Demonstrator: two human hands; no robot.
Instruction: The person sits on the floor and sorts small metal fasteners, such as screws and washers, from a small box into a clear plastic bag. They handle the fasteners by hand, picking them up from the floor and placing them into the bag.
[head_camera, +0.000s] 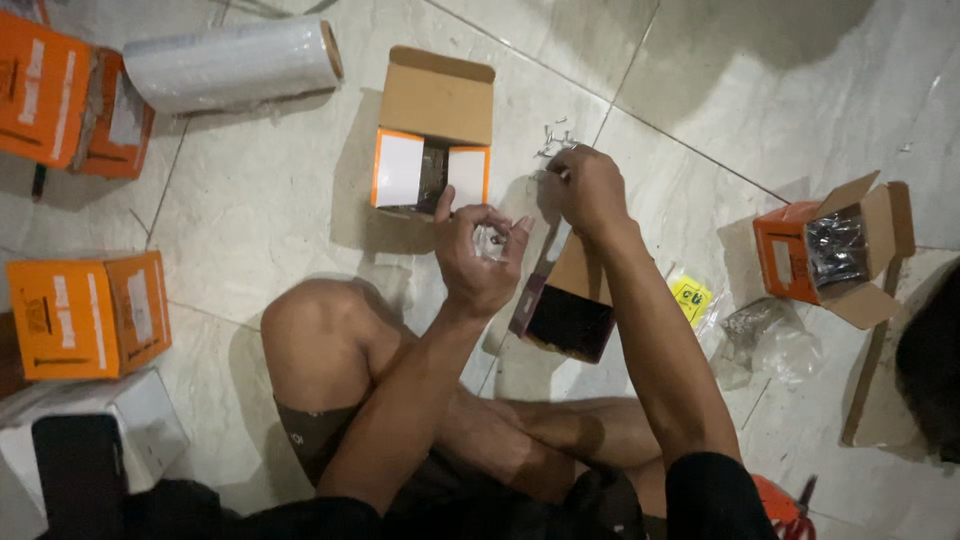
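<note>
From the head view I sit on the tile floor (280, 190) with my knee up, both hands raised over the open boxes. My left hand (478, 255) is curled, fingers closed round a small clear bag (490, 240) that glints between thumb and forefinger; it sits at the centre of the picture, just at 12 o'clock of my wrist. The bag looks thin and crinkly, slippery plastic, soft in itself but weighted by small metal pieces, so I judge it best held by the neck or cupped from below, not squeezed. My right hand (585, 190) is at 2 o'clock of the left, fingertips pressed together on something tiny and pale at its 10 o'clock edge; what it pinches is too small to name. Loose small metal bits (556, 140) lie on the floor just at 11 o'clock of that hand; they would be light, hard and easy to drop, better pinched one by one. Below my hands, at 5 o'clock of the left, lies a dark open box (562, 318). At 11 o'clock stands an orange box (430, 150) with flaps up. Far at 3 o'clock another orange box (835, 250) holds bagged pieces, with a crumpled bag (765, 340) beside it. A film roll (235, 62) lies at 10 o'clock.
</note>
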